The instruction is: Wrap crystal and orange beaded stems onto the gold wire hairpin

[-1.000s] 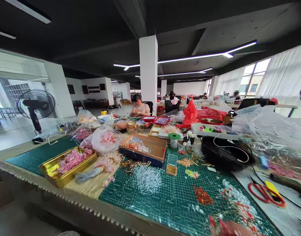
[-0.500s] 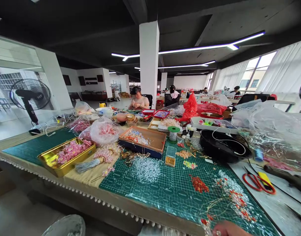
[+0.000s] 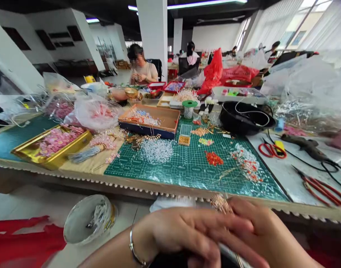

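Low in front of me, my left hand point(image 3: 187, 230), with a silver bangle on its wrist, reaches across my right hand with its fingers stretched out and a little blurred. My right hand point(image 3: 258, 223) is closed around a bundle of gold-coloured wires point(image 3: 222, 204). The upper ends of the wires stick out above the hands, and thin strands show below the left fingers. The rest of the bundle is hidden. Beyond the hands, a green cutting mat point(image 3: 173, 171) carries clear beads point(image 3: 156, 150), red-orange beads point(image 3: 214, 158) and a mixed clear-and-red beaded cluster point(image 3: 247, 163).
Red-handled pliers point(image 3: 323, 188), red scissors point(image 3: 272, 149) and a glue gun point(image 3: 301, 145) lie at right. A gold tray point(image 3: 54, 158) of pink flowers stands at left. A white bucket point(image 3: 86, 219) is on the floor. Across the table sits a person point(image 3: 144, 69).
The view has tilted down and come nearer the table. Both my hands now show together below the table edge; earlier only part of one hand showed, near red beads at the mat's front edge.
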A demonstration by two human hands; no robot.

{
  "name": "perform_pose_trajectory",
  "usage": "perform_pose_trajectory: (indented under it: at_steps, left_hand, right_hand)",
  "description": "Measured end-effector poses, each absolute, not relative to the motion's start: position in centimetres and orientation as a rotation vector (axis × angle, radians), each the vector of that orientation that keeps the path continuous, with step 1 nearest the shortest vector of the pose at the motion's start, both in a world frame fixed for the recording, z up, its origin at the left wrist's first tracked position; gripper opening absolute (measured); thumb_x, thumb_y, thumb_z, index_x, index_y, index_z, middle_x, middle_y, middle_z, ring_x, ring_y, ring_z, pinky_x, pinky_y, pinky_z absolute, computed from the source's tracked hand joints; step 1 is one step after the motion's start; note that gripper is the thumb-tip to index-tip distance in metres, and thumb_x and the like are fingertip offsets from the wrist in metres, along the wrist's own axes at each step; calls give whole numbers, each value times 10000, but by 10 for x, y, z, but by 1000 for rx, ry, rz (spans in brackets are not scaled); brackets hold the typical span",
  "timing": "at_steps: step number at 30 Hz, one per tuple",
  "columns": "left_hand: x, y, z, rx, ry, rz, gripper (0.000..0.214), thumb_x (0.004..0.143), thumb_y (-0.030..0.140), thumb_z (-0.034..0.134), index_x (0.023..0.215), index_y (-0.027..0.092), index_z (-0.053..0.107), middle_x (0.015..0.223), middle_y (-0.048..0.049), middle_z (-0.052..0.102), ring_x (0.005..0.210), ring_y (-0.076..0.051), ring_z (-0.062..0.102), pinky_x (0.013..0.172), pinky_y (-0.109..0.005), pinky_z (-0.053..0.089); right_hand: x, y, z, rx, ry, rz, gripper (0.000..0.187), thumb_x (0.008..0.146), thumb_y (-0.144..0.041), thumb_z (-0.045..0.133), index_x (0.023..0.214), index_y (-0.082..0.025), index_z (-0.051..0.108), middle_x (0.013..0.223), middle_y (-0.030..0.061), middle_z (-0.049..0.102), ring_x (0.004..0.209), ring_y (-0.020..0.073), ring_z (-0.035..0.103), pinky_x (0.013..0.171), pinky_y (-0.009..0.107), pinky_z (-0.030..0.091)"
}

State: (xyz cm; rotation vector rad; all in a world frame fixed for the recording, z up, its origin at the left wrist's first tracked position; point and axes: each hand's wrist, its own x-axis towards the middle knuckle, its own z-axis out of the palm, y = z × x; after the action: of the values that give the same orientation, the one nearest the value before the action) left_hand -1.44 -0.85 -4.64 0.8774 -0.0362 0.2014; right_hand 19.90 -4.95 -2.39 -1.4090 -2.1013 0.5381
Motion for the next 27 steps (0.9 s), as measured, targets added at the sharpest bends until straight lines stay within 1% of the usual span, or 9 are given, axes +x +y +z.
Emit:
perform_pose_trajectory:
  at_steps: [2, 4, 7, 9, 14, 18, 21, 24, 27]
  left_hand:
    - [-19, 0, -37, 768, 7, 434, 591, 850, 230, 666, 1429, 335, 603, 1388, -92, 676, 520, -38, 604, 401, -175, 306]
    - [-18, 7, -42, 721, 237, 556, 558, 802, 120, 653, 1324, 318, 671, 1359, -84, 691, 468, -9, 560, 399, -171, 291]
    - [-9, 6, -65, 824, 451, 332, 483, 700, 64, 614, 1146, 197, 745, 1122, -75, 766, 477, -28, 579, 402, -174, 273]
    - [-4, -2, -77, 853, 363, 139, 399, 714, 108, 592, 1071, 149, 764, 1024, -79, 780, 500, -50, 592, 407, -187, 265]
    - [-15, -10, -66, 740, 112, 63, 467, 828, 261, 634, 1274, 149, 714, 1260, -149, 744, 550, -77, 608, 405, -227, 233]
    - [-26, -2, -50, 642, 208, 329, 568, 837, 150, 630, 1381, 311, 652, 1431, -106, 666, 529, -40, 578, 439, -214, 293]
    - [-24, 3, -58, 663, 354, 469, 575, 821, 75, 627, 1338, 323, 665, 1492, -99, 614, 521, -16, 572, 458, -205, 306]
    - [-17, 2, -73, 727, 418, 352, 577, 790, 67, 627, 1338, 248, 639, 1381, -119, 664, 544, -27, 616, 446, -194, 302]
    - [-12, -4, -79, 772, 421, 171, 609, 776, 88, 668, 1370, 208, 601, 1115, -62, 712, 574, -50, 645, 452, -181, 323]
  right_hand:
    - [196, -56, -23, -1416, -2161, 660, 220, 850, -200, 534, 644, -226, 608, 550, -37, 620, 482, 105, 573, 461, 182, 448]
    - [195, -63, -19, -1431, -2207, 793, 216, 848, -161, 524, 661, -227, 611, 547, -50, 595, 479, 94, 537, 452, 176, 415]
    - [196, -63, -11, -1443, -2175, 880, 235, 896, -204, 518, 711, -236, 660, 575, -43, 622, 490, 101, 555, 446, 185, 418]
    - [197, -58, -11, -1483, -2099, 750, 240, 905, -231, 519, 716, -237, 668, 596, -31, 646, 512, 112, 595, 473, 199, 446]
    - [201, -50, -28, -1557, -2071, 621, 211, 892, -259, 553, 698, -225, 630, 561, -40, 609, 479, 110, 557, 464, 231, 396]
    - [202, -58, -35, -1514, -2193, 808, 229, 901, -224, 530, 687, -222, 611, 587, -47, 616, 501, 101, 563, 472, 212, 420]
    - [200, -65, -27, -1504, -2243, 899, 220, 864, -158, 515, 676, -227, 604, 540, -59, 565, 456, 91, 517, 408, 188, 378]
    - [199, -66, -19, -1477, -2225, 874, 229, 889, -175, 514, 704, -237, 635, 525, -66, 561, 428, 85, 499, 369, 169, 370]
    - [198, -63, -20, -1469, -2231, 617, 211, 922, -191, 521, 757, -236, 644, 578, -68, 629, 457, 71, 566, 416, 149, 429]
